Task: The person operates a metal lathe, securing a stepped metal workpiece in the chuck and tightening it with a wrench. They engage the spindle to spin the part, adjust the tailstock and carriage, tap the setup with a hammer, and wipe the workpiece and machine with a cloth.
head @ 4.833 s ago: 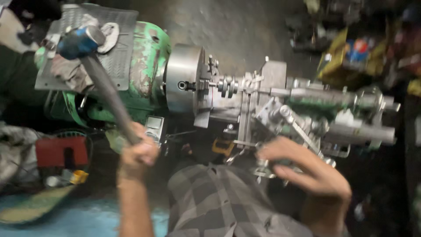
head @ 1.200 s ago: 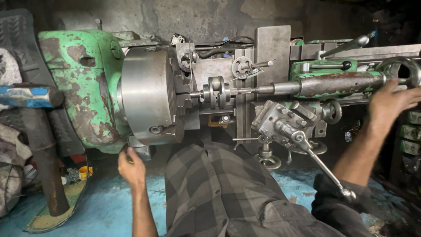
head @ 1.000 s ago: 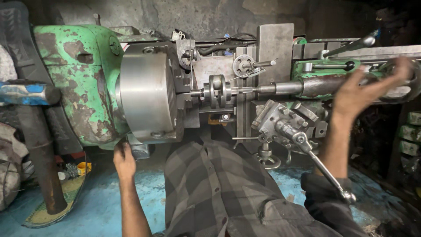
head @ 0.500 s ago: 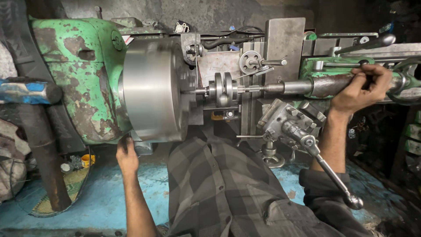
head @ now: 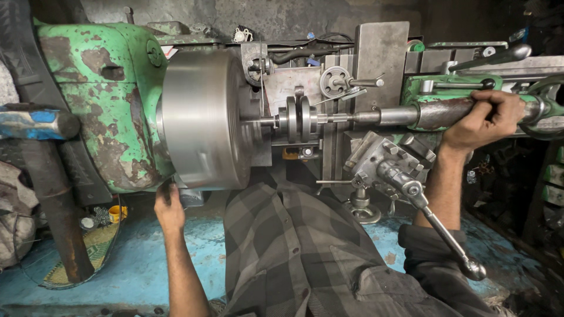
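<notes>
A green, worn lathe (head: 106, 100) fills the view, with a big steel chuck (head: 202, 117) whose surface looks blurred. A small grooved metal workpiece (head: 298, 117) sits between the chuck and the tailstock spindle (head: 399, 115). My right hand (head: 484, 117) is closed around the tailstock barrel at the right. Under the headstock, my left hand (head: 169, 205) reaches below the chuck, fingers on something I cannot make out. The tool post (head: 385, 155) with its long handle (head: 446, 235) stands below the workpiece.
A hammer (head: 35, 123) with a blue-taped head and a rusty handle leans at the far left. My checked shirt (head: 305, 246) fills the lower middle. A blue floor (head: 135, 258) lies below, with small bits near the lathe's foot. A handwheel (head: 336, 81) sits above the workpiece.
The hammer has left my left hand and leans at the left. My left hand went under the headstock. My right hand came from the far right onto the tailstock barrel and closed.
</notes>
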